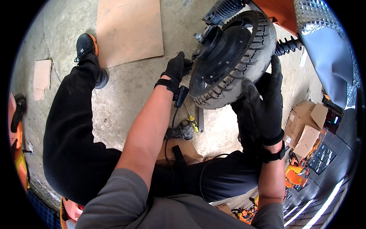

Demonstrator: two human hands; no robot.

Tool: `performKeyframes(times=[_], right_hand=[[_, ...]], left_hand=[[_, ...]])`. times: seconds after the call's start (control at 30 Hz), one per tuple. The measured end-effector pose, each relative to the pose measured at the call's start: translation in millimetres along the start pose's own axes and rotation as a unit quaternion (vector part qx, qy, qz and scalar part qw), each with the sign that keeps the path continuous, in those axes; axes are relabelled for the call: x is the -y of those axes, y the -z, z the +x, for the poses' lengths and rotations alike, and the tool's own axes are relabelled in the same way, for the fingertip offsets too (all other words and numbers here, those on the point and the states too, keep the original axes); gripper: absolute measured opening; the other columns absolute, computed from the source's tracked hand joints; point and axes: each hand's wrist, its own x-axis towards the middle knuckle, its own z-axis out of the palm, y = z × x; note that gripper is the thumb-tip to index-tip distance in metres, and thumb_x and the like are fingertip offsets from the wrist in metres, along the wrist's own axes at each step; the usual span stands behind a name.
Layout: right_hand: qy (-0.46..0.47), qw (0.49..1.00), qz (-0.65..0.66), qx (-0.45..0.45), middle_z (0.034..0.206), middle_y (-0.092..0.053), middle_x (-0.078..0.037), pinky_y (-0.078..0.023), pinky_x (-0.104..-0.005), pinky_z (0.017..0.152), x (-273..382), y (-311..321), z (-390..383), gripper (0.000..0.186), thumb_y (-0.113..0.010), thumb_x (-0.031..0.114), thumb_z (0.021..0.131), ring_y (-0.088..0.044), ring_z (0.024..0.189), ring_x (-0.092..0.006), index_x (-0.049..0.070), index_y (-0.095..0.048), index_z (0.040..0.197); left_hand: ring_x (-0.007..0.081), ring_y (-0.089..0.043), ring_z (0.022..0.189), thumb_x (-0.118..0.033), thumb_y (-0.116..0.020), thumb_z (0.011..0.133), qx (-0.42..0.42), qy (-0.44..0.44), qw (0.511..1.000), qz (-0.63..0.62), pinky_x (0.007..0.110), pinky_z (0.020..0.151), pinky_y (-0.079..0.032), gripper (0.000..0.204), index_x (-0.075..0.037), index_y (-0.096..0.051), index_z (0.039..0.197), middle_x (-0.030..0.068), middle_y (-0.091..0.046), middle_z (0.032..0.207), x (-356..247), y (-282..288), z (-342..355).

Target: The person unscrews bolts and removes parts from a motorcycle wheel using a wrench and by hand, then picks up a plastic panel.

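A wheel with a knobbly grey-black tyre (pixel 264 45) and a black hub (pixel 223 57) stands tilted in front of me, joined to black coil springs (pixel 228 9) on an orange body. My left hand (pixel 177 68), in a black glove, is at the hub's left side beside the axle nut (pixel 198 36). Its fingers are curled in; whatever they may pinch is too small to make out. At the tyre's near right edge is my right hand (pixel 265 105), gloved too, with thumb and fingers stretched apart against the rubber.
Below the wheel lie a yellow-handled screwdriver (pixel 194 124), a dark metal bar (pixel 201 120) and a black power drill (pixel 183 131). A flat cardboard sheet (pixel 129 32) covers floor at the far left. Cardboard boxes (pixel 304 124) stand at right. Silver padded wrap (pixel 318 17) hangs upper right.
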Motion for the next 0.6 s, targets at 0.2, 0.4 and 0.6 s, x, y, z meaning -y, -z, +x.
performKeyframes(times=[0.2, 0.4, 0.6], right_hand=[[0.003, 1.0, 0.0, -0.011, 0.099, -0.066, -0.017, -0.055, -0.0311, 0.072, -3.1, -0.9, -0.5, 0.077, -0.064, 0.006, 0.088, -0.067, 0.086, -0.0203, 0.002, -0.016, 0.15], [-0.013, 1.0, 0.018, -0.001, 0.1, -0.066, -0.017, -0.055, -0.0305, 0.072, 1.9, -0.7, -0.1, 0.078, -0.063, 0.006, 0.088, -0.066, 0.086, -0.0194, 0.003, -0.016, 0.15], [-0.003, 1.0, -0.005, -0.004, 0.1, -0.066, -0.016, -0.054, -0.0298, 0.071, 1.4, -0.2, -0.6, 0.078, -0.063, 0.004, 0.088, -0.066, 0.085, -0.018, 0.003, -0.016, 0.15]], left_hand=[[0.0271, -0.066, 0.095, -0.011, -0.051, 0.096, 0.133, -0.015, 0.99, -0.051, 0.036, 0.089, -0.055, 0.024, 0.006, -0.063, 0.107, 0.0173, -0.067, 0.103, 8.8, 1.5, -7.7], [0.0204, -0.066, 0.085, -0.012, -0.059, 0.092, 0.085, -0.084, 0.993, 0.019, 0.031, 0.078, -0.055, 0.019, 0.003, -0.065, 0.101, 0.0123, -0.068, 0.094, 17.3, 6.8, 3.3], [0.0135, -0.061, 0.073, -0.018, -0.069, 0.086, -0.035, -0.237, 0.924, 0.297, 0.028, 0.067, -0.051, 0.018, -0.002, -0.066, 0.093, 0.0065, -0.067, 0.083, 15.8, -4.7, 2.7]])
